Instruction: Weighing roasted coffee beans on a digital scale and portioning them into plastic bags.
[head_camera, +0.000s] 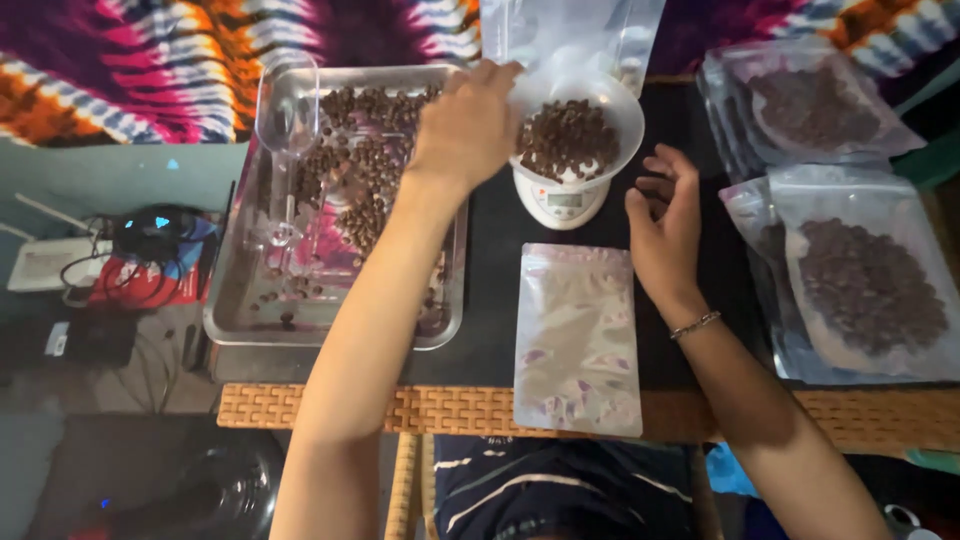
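Observation:
My left hand (470, 120) reaches to the left rim of a white bowl (625, 110) heaped with brown beans (565, 138); the fingertips touch the rim. The bowl sits on a small white scale (562, 202). To the right of the scale, my right hand (665, 215) hovers with fingers curled and apart, holding nothing. An empty clear pouch (578, 335) lies flat on the dark table just below the scale. A metal tray (235, 310) with scattered brown beans lies at the left, with a clear plastic scoop (288, 110) in it.
Several filled clear pouches of beans (865, 280) lie stacked at the right. More empty pouches (570, 30) stand behind the scale. The table has a woven front edge (300, 405). Cables and a dark device (150, 235) lie on the floor at the left.

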